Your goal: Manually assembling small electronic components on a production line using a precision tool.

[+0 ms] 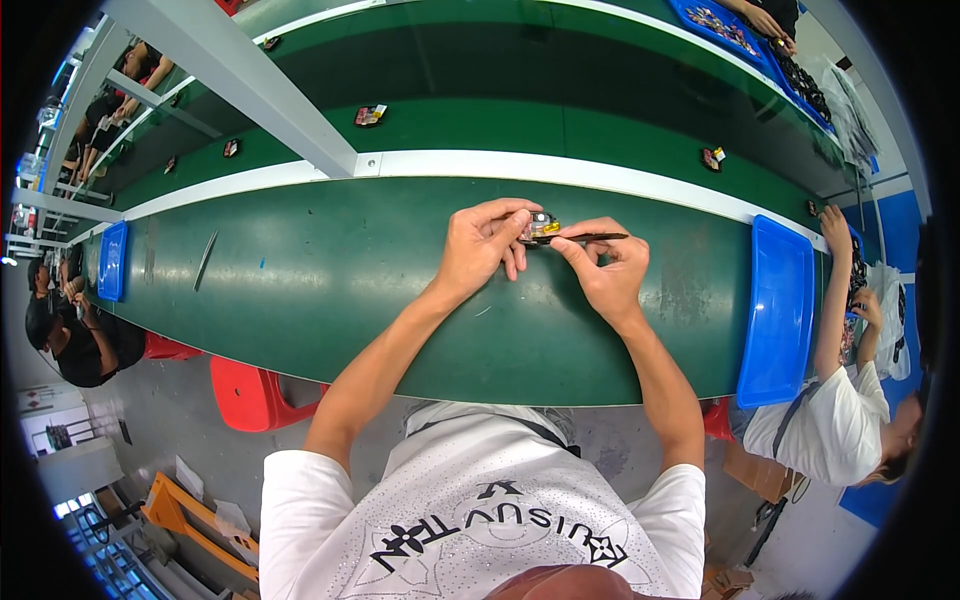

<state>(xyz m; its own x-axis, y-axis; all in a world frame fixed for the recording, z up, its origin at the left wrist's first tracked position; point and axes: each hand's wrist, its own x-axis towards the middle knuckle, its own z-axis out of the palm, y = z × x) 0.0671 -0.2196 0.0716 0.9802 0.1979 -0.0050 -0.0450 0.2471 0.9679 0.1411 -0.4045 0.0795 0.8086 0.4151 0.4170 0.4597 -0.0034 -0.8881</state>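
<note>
One small black-and-yellow device point(544, 225) being held above green bench point(350, 265); left hand point(480, 245) pinching it; right hand point(610, 268) gripping slim black rod point(600, 237) by device's near edge; good work likely needing firm bracing, light pressure.

Red stool point(240, 395) on grey floor point(228, 462)

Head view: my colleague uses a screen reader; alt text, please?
The left hand holds a small black-and-yellow item; the right hand holds a slim dark object close to it, above a green worktable with a blue tray at right.
</note>
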